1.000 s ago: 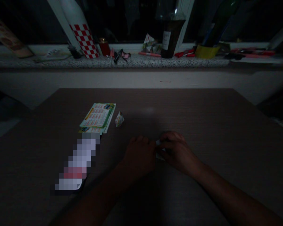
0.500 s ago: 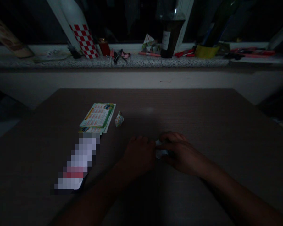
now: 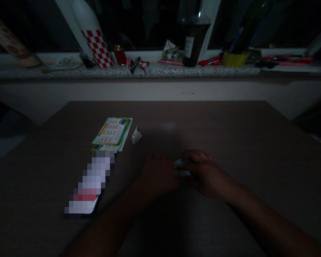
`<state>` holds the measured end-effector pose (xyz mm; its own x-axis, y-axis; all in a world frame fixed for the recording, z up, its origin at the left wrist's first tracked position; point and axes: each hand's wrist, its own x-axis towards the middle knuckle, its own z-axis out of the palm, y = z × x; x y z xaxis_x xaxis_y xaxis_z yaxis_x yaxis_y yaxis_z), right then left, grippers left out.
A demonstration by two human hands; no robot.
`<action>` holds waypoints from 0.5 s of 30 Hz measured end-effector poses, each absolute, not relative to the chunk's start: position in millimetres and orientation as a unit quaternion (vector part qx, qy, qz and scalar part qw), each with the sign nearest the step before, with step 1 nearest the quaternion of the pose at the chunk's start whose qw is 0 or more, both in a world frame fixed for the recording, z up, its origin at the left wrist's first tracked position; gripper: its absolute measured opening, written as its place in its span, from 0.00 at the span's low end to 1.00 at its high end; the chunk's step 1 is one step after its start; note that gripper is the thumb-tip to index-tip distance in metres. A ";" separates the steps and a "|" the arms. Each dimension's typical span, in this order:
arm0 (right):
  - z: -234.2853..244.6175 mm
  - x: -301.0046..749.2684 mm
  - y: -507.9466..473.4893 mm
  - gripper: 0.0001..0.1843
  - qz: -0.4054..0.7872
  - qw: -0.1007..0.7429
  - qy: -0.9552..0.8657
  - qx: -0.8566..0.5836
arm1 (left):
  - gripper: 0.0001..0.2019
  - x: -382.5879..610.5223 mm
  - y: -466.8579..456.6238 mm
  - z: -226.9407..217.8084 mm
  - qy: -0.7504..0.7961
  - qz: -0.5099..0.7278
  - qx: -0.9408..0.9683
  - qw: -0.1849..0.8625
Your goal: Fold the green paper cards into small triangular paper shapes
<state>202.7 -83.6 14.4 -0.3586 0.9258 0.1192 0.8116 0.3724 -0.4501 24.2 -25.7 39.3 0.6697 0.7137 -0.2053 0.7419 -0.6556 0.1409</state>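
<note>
A small pale piece of paper (image 3: 182, 172) lies on the table between my two hands, mostly covered by them. My left hand (image 3: 160, 174) is curled at its left edge, with the fingers bent down and their tips hidden. From the other side my right hand (image 3: 204, 169) holds the paper, thumb and fingers closing on it. Farther off, to the left of the hands, a small folded paper piece (image 3: 136, 136) with printed markings stands on the table. The light is dim, so the folds in the held paper are hard to make out.
Left on the brown table (image 3: 230, 128) lie a stack of printed calendar cards (image 3: 113, 131) and a phone (image 3: 92, 182) with a blurred screen. Along the granite sill (image 3: 155, 70) stand a checkered bottle (image 3: 98, 48), a dark bottle (image 3: 192, 44), a yellow holder (image 3: 234, 59) and pens.
My left hand has shifted slightly and turned at the paper's left edge, its thumb side now lower. The right hand stays almost in place. The whole view has moved a little.
</note>
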 end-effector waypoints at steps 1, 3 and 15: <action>14.3 202.7 -83.7 0.21 0.159 0.180 -0.808 -0.538 | 0.17 23.4 -24.3 41.8 0.409 -0.074 0.903 0.110; 14.1 202.5 -83.9 0.21 0.159 0.177 -0.805 -0.543 | 0.15 19.7 -20.1 46.1 0.427 -0.084 0.892 0.122; 13.0 203.2 -84.5 0.22 0.169 0.192 -0.799 -0.545 | 0.09 -2.8 -6.6 36.3 0.435 -0.052 0.875 0.208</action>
<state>203.2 -84.5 13.0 -0.3331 0.9349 0.1225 0.8049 0.3496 -0.4794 -2.8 -6.6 36.3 0.6164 0.7392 -0.2714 0.7823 -0.5354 0.3185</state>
